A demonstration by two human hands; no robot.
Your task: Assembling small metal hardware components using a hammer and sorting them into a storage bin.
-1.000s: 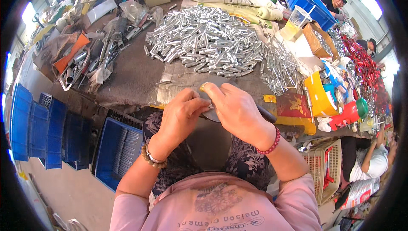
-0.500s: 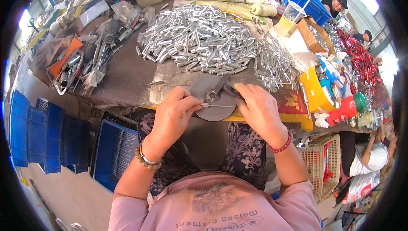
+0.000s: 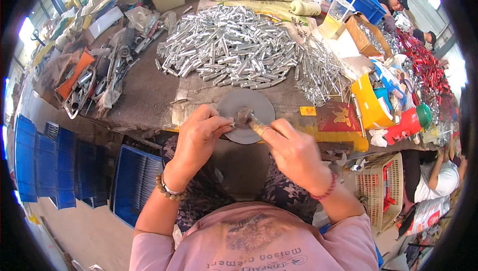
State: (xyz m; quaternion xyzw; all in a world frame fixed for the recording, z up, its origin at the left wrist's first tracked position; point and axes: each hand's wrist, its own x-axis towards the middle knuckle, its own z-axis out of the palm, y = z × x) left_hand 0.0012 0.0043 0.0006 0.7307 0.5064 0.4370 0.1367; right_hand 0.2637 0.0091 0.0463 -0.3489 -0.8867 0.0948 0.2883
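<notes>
hands: left hand (image 3: 199,139) and right hand (image 3: 291,149) pinch small metal part (image 3: 242,116), seemingly | over grey disc (image 3: 246,116) overhanging table edge (image 3: 149,121)

We cannot make out the small grey piece (image 3: 243,116) pinched between our left hand (image 3: 199,136) and right hand (image 3: 294,151); fingertips cover its edges. The round metal disc (image 3: 246,116) beneath is partly hidden by both hands. Our laps conceal the tabletop (image 3: 144,96) front edge. A person (image 3: 438,176) at right is cut off by the rim.
</notes>
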